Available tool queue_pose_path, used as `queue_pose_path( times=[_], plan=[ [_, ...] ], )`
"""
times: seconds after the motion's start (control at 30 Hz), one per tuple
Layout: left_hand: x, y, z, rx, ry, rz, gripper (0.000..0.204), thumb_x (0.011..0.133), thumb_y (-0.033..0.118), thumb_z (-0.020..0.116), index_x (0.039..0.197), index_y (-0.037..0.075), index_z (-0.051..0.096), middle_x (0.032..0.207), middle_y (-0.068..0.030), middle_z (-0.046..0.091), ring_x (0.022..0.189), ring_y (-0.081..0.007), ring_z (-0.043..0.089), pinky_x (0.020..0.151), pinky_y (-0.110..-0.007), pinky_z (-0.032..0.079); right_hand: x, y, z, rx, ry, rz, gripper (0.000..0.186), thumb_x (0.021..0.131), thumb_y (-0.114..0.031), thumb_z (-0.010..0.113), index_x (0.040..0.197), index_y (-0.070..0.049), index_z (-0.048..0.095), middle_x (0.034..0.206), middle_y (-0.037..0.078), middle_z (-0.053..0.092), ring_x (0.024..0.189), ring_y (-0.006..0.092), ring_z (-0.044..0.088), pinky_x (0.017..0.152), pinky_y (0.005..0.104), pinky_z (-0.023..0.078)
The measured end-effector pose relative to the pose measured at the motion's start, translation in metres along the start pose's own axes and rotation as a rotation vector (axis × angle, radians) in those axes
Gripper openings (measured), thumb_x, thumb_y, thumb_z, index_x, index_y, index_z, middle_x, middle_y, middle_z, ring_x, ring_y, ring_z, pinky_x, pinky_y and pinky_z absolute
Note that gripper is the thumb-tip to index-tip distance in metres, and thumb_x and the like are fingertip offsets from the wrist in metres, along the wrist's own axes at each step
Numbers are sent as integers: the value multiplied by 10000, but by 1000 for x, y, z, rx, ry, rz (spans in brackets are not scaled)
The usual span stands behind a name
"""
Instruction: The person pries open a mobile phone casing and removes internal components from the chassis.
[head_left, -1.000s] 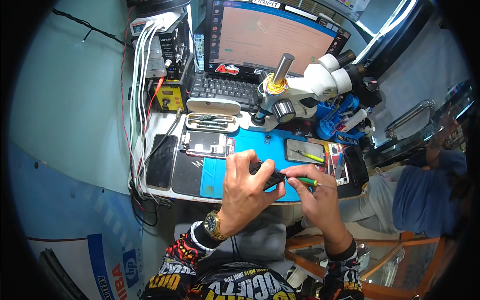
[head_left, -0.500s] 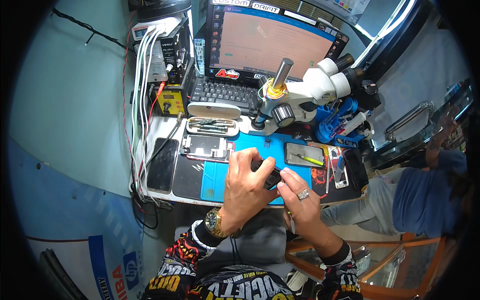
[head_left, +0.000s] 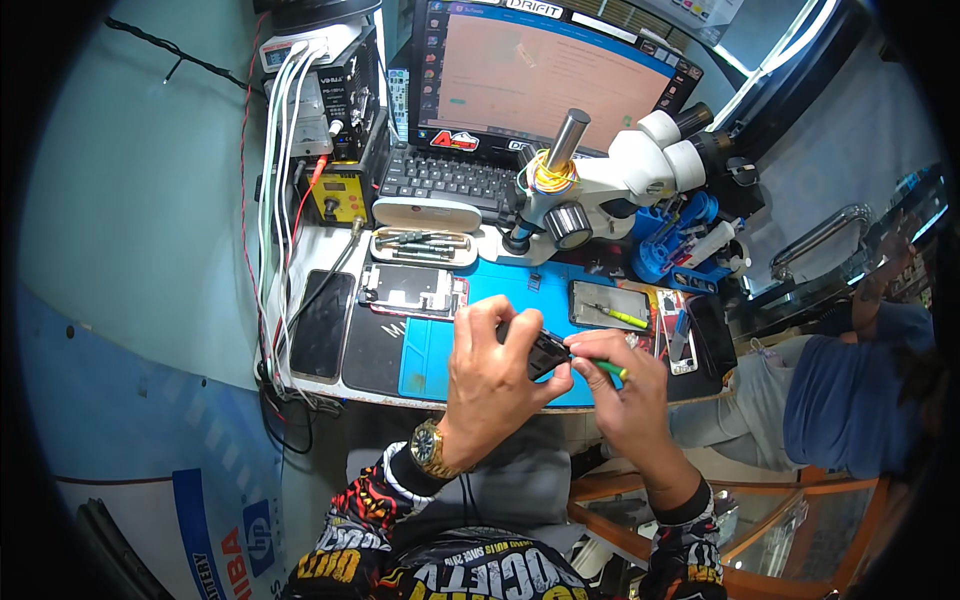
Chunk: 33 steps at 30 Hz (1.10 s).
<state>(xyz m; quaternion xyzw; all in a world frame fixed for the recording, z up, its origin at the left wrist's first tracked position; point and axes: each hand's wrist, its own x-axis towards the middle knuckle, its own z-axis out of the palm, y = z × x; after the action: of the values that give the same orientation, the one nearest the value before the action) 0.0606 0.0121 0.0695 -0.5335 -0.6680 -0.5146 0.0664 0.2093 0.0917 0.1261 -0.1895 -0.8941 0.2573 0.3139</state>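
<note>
Above the front edge of the bench, my left hand (head_left: 494, 372) grips a black phone (head_left: 546, 354) by its sides, tilted, with fingers over its far edge and the thumb at its near end. My right hand (head_left: 630, 398) pinches a slim green-handled tool (head_left: 612, 368) with a yellow end. Its tip meets the phone's right end; the tip's shape is too small to make out. Below the phone lies a blue work mat (head_left: 430, 365). An opened phone (head_left: 410, 291) with a white and black inside rests just left of the mat's far part.
A microscope (head_left: 570, 205) stands behind the mat, before a keyboard (head_left: 445, 185) and monitor (head_left: 540, 80). A case of screwdrivers (head_left: 425, 247) sits left of it. A tray (head_left: 590, 293) bears a yellow-green pen-like tool. A dark phone (head_left: 323, 325) lies left; a person (head_left: 850, 390) is at right.
My right hand has turned and moved slightly right and up, swinging the green-handled tool from hanging below the hand to the phone's right end. My left hand still holds the phone.
</note>
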Motion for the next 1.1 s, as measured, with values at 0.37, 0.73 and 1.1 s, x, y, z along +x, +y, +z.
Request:
queue_pose_path(
  times=[0.37, 0.73, 1.1],
  plan=[
    [-20, -5, 7, -133, 138, -62, 792, 643, 184, 922, 1287, 28, 489, 1208, -200, 521, 1100, -373, 561, 929, -466, 507, 0, 2, -6, 332, -27, 258, 89, 963, -27, 692, 1041, 17, 699, 999, 131, 748, 895, 232, 732, 792, 327, 559],
    [-25, -12, 11, -147, 128, -139, 880, 670, 255, 946, 1383, -34, 520, 1236, -220, 602, 1124, -381, 606, 961, -455, 517, -16, 3, 18, -145, 54, -317, 445, 721, 87, 727, 1157, 45, 650, 1171, 236, 703, 1135, 423, 697, 939, 484, 592],
    [-28, -10, 15, -177, 150, -154, 860, 652, 242, 943, 1357, -46, 545, 1157, -202, 657, 1042, -377, 655, 908, -449, 546, -14, 14, 20, -226, 67, -460, 322, 808, -12, 709, 1120, 43, 656, 1156, 236, 710, 1074, 417, 721, 846, 457, 630]
  ],
)
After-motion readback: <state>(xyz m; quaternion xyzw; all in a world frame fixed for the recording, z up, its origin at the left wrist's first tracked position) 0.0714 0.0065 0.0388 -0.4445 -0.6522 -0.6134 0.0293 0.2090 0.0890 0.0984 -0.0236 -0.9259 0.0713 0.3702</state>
